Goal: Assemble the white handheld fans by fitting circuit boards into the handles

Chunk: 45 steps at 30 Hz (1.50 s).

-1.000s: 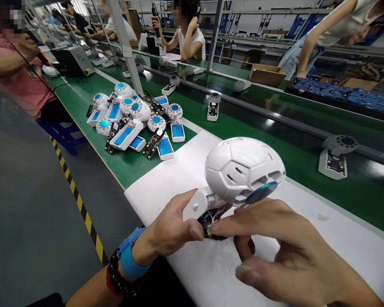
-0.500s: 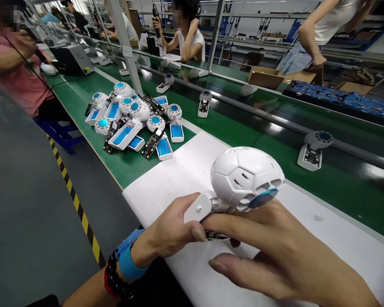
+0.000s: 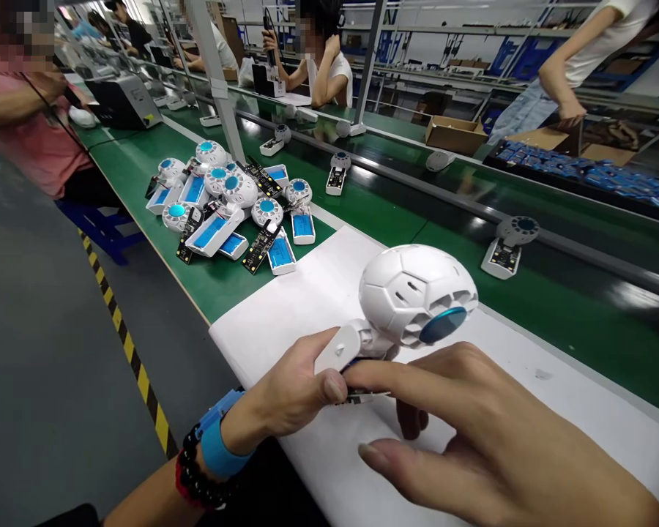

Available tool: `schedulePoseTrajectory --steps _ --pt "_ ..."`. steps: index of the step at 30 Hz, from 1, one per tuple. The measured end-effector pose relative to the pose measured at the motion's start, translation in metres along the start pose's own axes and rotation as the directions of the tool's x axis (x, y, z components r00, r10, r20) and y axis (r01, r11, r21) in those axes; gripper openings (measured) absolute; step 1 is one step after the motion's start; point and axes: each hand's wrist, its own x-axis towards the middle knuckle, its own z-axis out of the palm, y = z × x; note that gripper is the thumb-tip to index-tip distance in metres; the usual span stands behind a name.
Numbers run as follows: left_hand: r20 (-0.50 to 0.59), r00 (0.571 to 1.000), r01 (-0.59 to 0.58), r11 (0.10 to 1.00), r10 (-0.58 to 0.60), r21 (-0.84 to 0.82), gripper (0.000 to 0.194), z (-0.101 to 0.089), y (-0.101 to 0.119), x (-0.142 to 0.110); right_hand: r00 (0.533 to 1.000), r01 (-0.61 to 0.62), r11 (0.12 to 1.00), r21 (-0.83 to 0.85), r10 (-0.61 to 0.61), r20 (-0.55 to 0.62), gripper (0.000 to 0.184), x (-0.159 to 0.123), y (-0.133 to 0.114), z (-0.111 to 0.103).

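Observation:
A white handheld fan, its round head patterned like a football with a blue disc at the centre, is tilted above the white paper. My left hand grips its handle, thumb pressed on the near side. Under the head, part of a circuit board shows in the handle. The index finger of my right hand reaches to that board, while the thumb stands apart below. The other right fingertips are partly hidden. A blue band circles my left wrist.
Left of the paper lies a heap of similar fans with blue batteries and bare circuit boards. More fans sit on the green conveyor belt beyond. Several people work around the line. A cardboard box stands at the far side.
The fans on the belt have shifted left. The fan in my left hand has risen and turned slightly, and my right index finger stays at the board. A person's arm at far right moved right.

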Motion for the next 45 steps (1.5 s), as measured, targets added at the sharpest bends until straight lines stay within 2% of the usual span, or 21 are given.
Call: schedulePoseTrajectory --steps 5,7,9,14,18,23,28,32,34,35,37,38,39,42,43,45 --pt "-0.024 0.999 0.042 0.998 -0.042 0.039 0.083 0.004 0.002 0.0 0.994 0.111 0.959 -0.262 -0.103 0.043 0.019 -0.001 -0.005 -0.004" --pt "-0.026 0.999 0.039 0.997 -0.038 0.063 0.083 0.006 0.002 0.002 0.987 0.158 0.935 -0.318 -0.151 0.047 0.012 0.0 -0.003 -0.004" --pt "-0.021 1.0 0.013 0.997 -0.011 0.078 0.083 0.006 0.0 0.003 0.989 0.145 0.939 -0.313 -0.145 0.026 0.012 0.0 -0.002 -0.002" --pt "-0.05 0.999 0.023 1.0 -0.022 0.009 0.077 0.002 -0.005 0.002 0.998 -0.035 0.997 -0.062 0.032 -0.052 0.032 -0.005 -0.004 0.002" --pt "-0.068 0.998 -0.016 1.0 0.016 -0.005 0.078 0.001 -0.003 0.0 0.991 -0.079 0.991 0.111 0.09 -0.099 0.036 -0.004 -0.005 0.003" --pt "-0.049 0.997 -0.063 0.998 0.062 -0.003 0.074 0.002 0.001 0.002 0.985 -0.084 0.995 0.045 0.09 -0.148 0.032 -0.004 -0.004 0.003" --pt "-0.07 0.995 -0.068 0.996 0.072 0.061 0.079 0.002 -0.004 -0.002 0.994 -0.041 0.999 0.009 0.042 -0.104 0.034 -0.002 -0.007 0.004" --pt "-0.1 0.992 -0.069 0.994 0.077 0.085 0.086 0.002 -0.009 -0.005 0.991 -0.082 0.996 0.032 0.085 -0.108 0.021 0.002 -0.003 0.011" --pt "-0.118 0.992 -0.035 0.997 0.044 0.076 0.079 0.003 -0.011 -0.005 0.965 -0.134 0.986 0.095 0.152 -0.212 0.012 0.006 0.004 0.016" --pt "-0.129 0.991 -0.019 0.998 0.026 0.052 0.072 0.004 -0.012 -0.004 0.932 -0.162 0.976 0.148 0.201 -0.301 0.008 0.008 0.008 0.019" --pt "-0.153 0.988 -0.012 0.999 0.007 -0.031 0.059 0.006 -0.014 -0.002 0.826 -0.214 0.936 0.279 0.326 -0.459 0.015 0.013 0.016 0.023" --pt "-0.166 0.986 -0.019 0.997 0.007 -0.07 0.055 0.007 -0.014 0.0 0.791 -0.234 0.91 0.342 0.383 -0.478 0.018 0.015 0.019 0.025" --pt "-0.176 0.984 -0.03 0.995 0.013 -0.096 0.053 0.008 -0.014 0.001 0.793 -0.242 0.887 0.393 0.414 -0.446 0.019 0.017 0.021 0.028" --pt "-0.208 0.978 -0.036 0.994 0.014 -0.1 0.048 0.011 -0.012 0.006 0.869 -0.211 0.843 0.495 0.394 -0.3 0.024 0.022 0.021 0.036" --pt "-0.215 0.977 -0.03 0.996 0.01 -0.088 0.048 0.011 -0.012 0.007 0.875 -0.198 0.835 0.514 0.387 -0.292 0.026 0.023 0.02 0.038" --pt "-0.219 0.976 -0.015 0.997 -0.003 -0.08 0.048 0.012 -0.011 0.008 0.855 -0.216 0.823 0.526 0.42 -0.306 0.029 0.024 0.02 0.042"
